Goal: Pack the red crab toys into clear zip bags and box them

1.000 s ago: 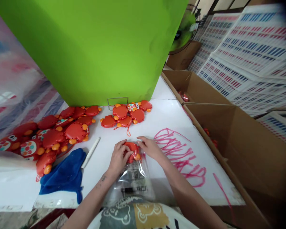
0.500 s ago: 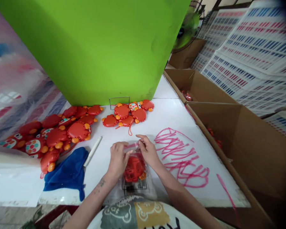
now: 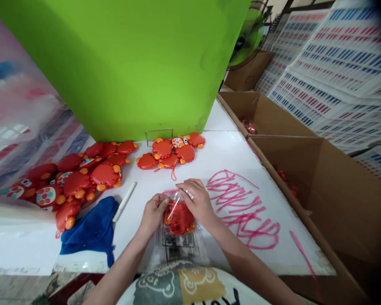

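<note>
A clear plastic bag (image 3: 173, 196) with a pink strip along its top edge lies in front of me, and a red crab toy (image 3: 181, 218) with orange claws is inside it. At the bag's upper left corner, my left hand (image 3: 155, 210) pinches the plastic. My right hand (image 3: 197, 199) has its fingers bent over the upper right of the bag, thumb and fingertips on the film. Beneath the toy, more clear bags (image 3: 180, 248) with dark print lie flat near my shirt.
Several red crab toys (image 3: 76, 184) are heaped at left, more (image 3: 169, 154) by the green board (image 3: 139, 72). A blue cloth (image 3: 90, 228) and white pen (image 3: 124, 202) lie left. Cardboard boxes (image 3: 292, 156) line the table's right side; crates (image 3: 336, 80) stand beyond.
The toy in the bag has shifted slightly up, away from me. My right hand has moved left and its fingers have curled over the bag's top. My left hand sits slightly lower.
</note>
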Demonstrator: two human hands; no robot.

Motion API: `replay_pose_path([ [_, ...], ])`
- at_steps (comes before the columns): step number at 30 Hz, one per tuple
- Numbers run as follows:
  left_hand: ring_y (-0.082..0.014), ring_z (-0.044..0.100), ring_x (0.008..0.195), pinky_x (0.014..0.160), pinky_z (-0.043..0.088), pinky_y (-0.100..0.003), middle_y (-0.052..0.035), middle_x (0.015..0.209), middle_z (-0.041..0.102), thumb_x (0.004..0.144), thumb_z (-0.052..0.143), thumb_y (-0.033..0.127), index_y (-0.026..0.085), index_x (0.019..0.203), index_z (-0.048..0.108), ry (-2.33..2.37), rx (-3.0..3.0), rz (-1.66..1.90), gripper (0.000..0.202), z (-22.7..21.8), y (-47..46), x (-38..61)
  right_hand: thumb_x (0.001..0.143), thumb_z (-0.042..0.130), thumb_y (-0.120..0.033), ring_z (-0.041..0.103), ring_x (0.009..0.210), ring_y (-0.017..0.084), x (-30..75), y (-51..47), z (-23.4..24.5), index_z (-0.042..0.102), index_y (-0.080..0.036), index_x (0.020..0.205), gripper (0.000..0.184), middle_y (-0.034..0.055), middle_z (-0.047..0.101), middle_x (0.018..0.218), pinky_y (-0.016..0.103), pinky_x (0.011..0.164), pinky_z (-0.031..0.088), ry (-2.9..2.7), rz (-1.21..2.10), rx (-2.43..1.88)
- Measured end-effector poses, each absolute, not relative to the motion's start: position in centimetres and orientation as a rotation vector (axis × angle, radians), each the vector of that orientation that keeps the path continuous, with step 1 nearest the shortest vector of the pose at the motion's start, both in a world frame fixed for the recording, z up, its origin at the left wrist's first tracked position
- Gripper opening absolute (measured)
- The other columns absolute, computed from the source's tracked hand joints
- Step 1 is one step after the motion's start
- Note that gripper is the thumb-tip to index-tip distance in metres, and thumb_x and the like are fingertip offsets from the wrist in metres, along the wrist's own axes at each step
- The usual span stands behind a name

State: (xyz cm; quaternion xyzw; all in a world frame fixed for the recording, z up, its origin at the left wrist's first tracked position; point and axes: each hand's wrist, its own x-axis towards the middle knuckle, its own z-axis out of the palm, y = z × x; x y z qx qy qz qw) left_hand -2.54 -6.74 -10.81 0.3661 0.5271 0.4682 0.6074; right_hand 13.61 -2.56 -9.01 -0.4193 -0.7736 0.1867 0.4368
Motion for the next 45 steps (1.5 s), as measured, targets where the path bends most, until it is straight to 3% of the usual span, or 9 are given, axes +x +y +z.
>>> replay_pose_path([
  [4,-0.0167,0.062,0.071,0.068,0.049,-0.028,-0.0032,0.078,0.069,0.078,0.06,0.037,0.016,0.102,0.056,1.238,0.994,1.05,0.033,-10.7,-6.6,-2.6,0.09,0.051,-0.017,0.053,0.096,0.021,12.4,-2.8,-8.0,0.06,-0.021,0.114,0.026,0.0052,0.068,0.096,0.036,0.085,0.047,-2.181,0.337,-0.936],
  [8,-0.0189,0.061,0.087,0.08,0.047,-0.029,-0.0056,0.094,0.07,0.083,0.05,0.027,0.016,0.097,0.062,1.39,1.336,0.986,0.021,-10.0,-6.6,-2.8,0.092,0.044,-0.014,0.054,0.095,0.022,11.5,-3.1,-7.9,0.054,-0.021,0.124,0.034,0.0071,0.067,0.097,0.037,0.084,0.046,-2.351,0.238,-0.944],
  [12,-0.0172,0.062,0.081,0.076,0.047,-0.028,-0.0046,0.094,0.07,0.084,0.043,0.019,0.015,0.098,0.063,1.447,1.487,0.894,0.025,-9.1,-6.5,-2.7,0.09,0.044,-0.01,0.054,0.091,0.023,10.7,-3.0,-8.3,0.054,-0.021,0.124,0.037,0.0075,0.066,0.089,0.038,0.081,0.045,-2.404,0.252,-0.936],
  [16,-0.0173,0.063,0.08,0.075,0.047,-0.027,-0.0025,0.089,0.071,0.086,0.044,0.024,0.018,0.096,0.066,1.43,1.503,0.813,0.025,-9.7,-6.5,-2.9,0.078,0.049,-0.003,0.054,0.087,0.022,11.6,-0.4,-9.2,0.058,-0.021,0.113,0.04,0.0048,0.065,0.086,0.036,0.08,0.047,-2.168,0.507,-1.053],
  [23,-0.017,0.064,0.073,0.068,0.05,-0.028,-0.0047,0.082,0.071,0.083,0.052,0.035,0.015,0.095,0.064,1.39,1.204,0.886,0.027,-12.1,-6.5,-3.9,0.077,0.05,-0.01,0.055,0.075,0.019,17.1,4.3,-7.9,0.06,-0.019,0.082,0.015,0.0042,0.062,0.079,0.035,0.072,0.046,-1.968,0.699,-1.242],
  [28,-0.017,0.063,0.074,0.068,0.049,-0.027,-0.0054,0.084,0.071,0.085,0.051,0.035,0.015,0.1,0.063,1.34,1.196,0.916,0.029,-11.9,-6.3,-3.7,0.079,0.057,-0.012,0.061,0.082,0.015,14.1,0.3,-7.2,0.06,-0.02,0.1,0.023,0.0026,0.065,0.092,0.028,0.076,0.049,-2.232,0.827,-0.991],
  [35,-0.0168,0.061,0.076,0.072,0.047,-0.026,-0.003,0.082,0.069,0.084,0.047,0.025,0.016,0.09,0.065,1.461,1.47,0.885,0.021,-10.6,-6.2,-3.5,0.083,0.048,-0.008,0.059,0.09,0.022,10.8,-2.3,-7.5,0.052,-0.019,0.117,0.036,0.008,0.064,0.095,0.036,0.077,0.05,-2.501,0.434,-1.022],
  [40,-0.0159,0.059,0.07,0.069,0.046,-0.025,-0.0013,0.073,0.067,0.085,0.046,0.026,0.017,0.083,0.063,1.496,1.535,0.818,0.019,-10.0,-6.1,-3.1,0.082,0.047,-0.004,0.057,0.087,0.022,10.7,-2.2,-7.8,0.052,-0.02,0.118,0.04,0.0073,0.064,0.088,0.035,0.076,0.048,-2.487,0.356,-1.005],
  [45,-0.0162,0.062,0.077,0.075,0.046,-0.026,-0.0018,0.085,0.07,0.087,0.045,0.029,0.019,0.094,0.065,1.46,1.512,0.824,0.023,-10.5,-6.0,-3.3,0.078,0.051,-0.007,0.058,0.086,0.015,12.5,1.4,-9.7,0.057,-0.021,0.104,0.03,0.0013,0.064,0.088,0.025,0.077,0.047,-2.239,0.565,-1.191],
])
